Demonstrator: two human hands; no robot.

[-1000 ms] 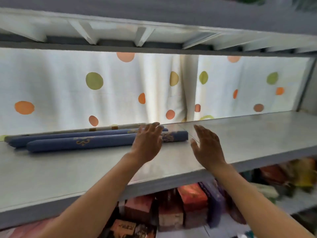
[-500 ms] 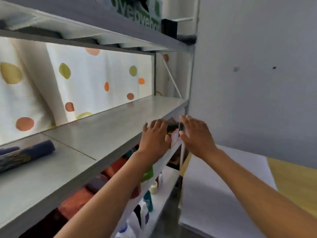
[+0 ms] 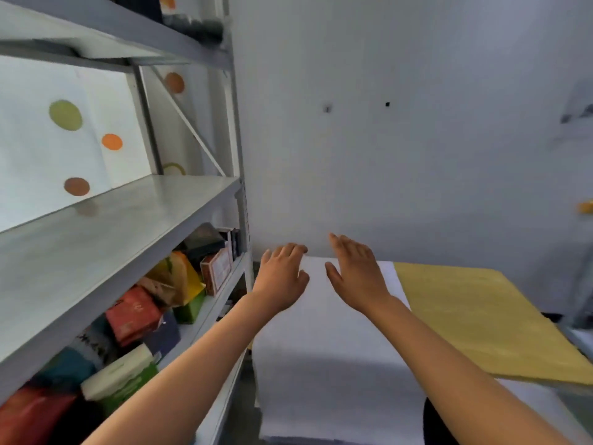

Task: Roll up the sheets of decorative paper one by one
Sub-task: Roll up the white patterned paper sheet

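Note:
A white sheet of paper point(image 3: 330, 354) lies flat on the table in front of me, running from the wall toward my body. Beside it on the right lies a yellow sheet point(image 3: 475, 316). My left hand point(image 3: 282, 277) hovers over the far left corner of the white sheet, fingers relaxed and holding nothing. My right hand point(image 3: 356, 274) is spread just to its right over the same far edge, also holding nothing. Whether either palm touches the paper is unclear. No rolled paper is in view.
A grey metal shelf unit point(image 3: 106, 232) stands close on the left, its upright post point(image 3: 244, 226) next to the table. Boxes and packets point(image 3: 154, 303) crowd the lower shelf. A spotted curtain point(image 3: 67, 136) hangs behind. The grey wall point(image 3: 401, 139) is straight ahead.
My view swung right, from the shelf with the blue rolls to the table. Both hands left the shelf edge and now hang over the white sheet's far end.

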